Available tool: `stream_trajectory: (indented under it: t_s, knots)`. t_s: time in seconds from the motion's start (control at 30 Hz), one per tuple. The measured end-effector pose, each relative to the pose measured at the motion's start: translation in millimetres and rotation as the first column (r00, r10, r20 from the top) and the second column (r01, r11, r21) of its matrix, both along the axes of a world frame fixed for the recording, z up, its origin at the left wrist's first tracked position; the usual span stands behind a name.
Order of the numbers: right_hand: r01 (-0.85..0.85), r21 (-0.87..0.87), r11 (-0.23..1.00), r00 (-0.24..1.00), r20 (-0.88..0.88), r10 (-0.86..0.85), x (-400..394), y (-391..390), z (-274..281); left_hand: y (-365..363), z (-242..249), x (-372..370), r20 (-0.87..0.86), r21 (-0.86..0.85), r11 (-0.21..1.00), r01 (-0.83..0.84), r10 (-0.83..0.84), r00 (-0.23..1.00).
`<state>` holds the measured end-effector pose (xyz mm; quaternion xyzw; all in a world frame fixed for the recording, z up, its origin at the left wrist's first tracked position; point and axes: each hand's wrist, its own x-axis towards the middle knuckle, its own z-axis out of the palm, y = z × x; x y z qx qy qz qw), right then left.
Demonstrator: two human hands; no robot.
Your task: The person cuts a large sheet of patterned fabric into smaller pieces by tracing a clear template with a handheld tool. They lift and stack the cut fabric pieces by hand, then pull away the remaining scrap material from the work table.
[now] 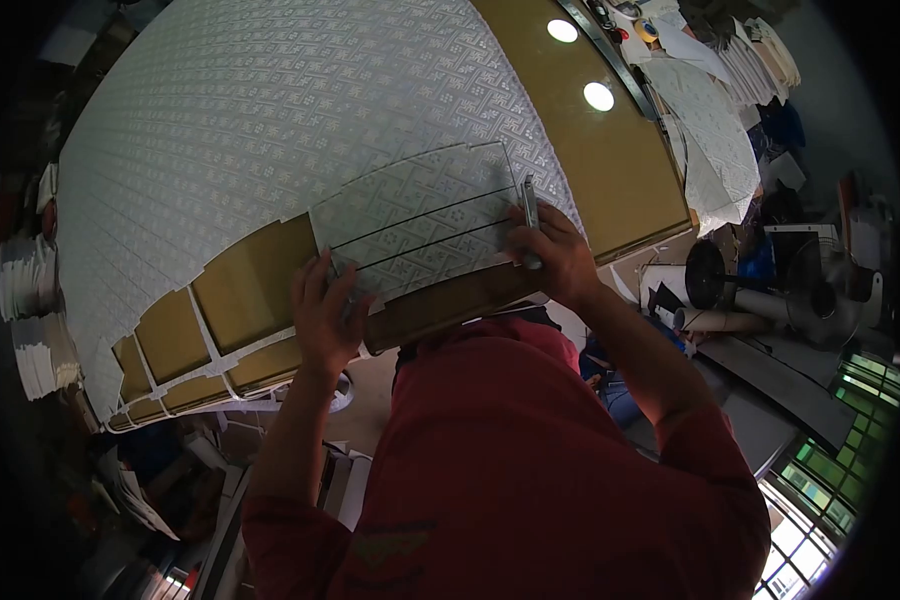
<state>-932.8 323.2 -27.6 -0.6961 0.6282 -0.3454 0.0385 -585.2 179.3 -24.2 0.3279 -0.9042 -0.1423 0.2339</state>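
Patterned pale grey fabric (300, 90) is spread over the table. Near its front edge lies a see-through template (425, 215) crossed by two dark lines, and the fabric pattern shows through it. My left hand (328, 312) rests at the template's lower left corner, fingers apart and fingertips touching its edge. At the right edge, my right hand (558, 250) is closed around a slim silver utility knife (530, 215), held nearly upright, with fingers also against the template's side.
Brown tabletop (610, 165) shows right of the fabric, with a long metal ruler (610, 50) along its far side. Fabric strips (202, 325) hang at the front left. Papers (745, 65) are piled at the right; a fan (820, 295) stands beyond. More stacks (30, 290) sit left.
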Motion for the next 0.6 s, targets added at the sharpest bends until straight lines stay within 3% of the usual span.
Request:
stream_trajectory:
  t_s: [0.6]
  knots:
    - [0.012, 0.073, 0.997, 1.000, 0.003, -0.012, 1.3, 1.2, 2.3, 4.2, -2.1, -0.4, 0.032, 0.002, 0.998, -0.065, 0.065, 0.997]
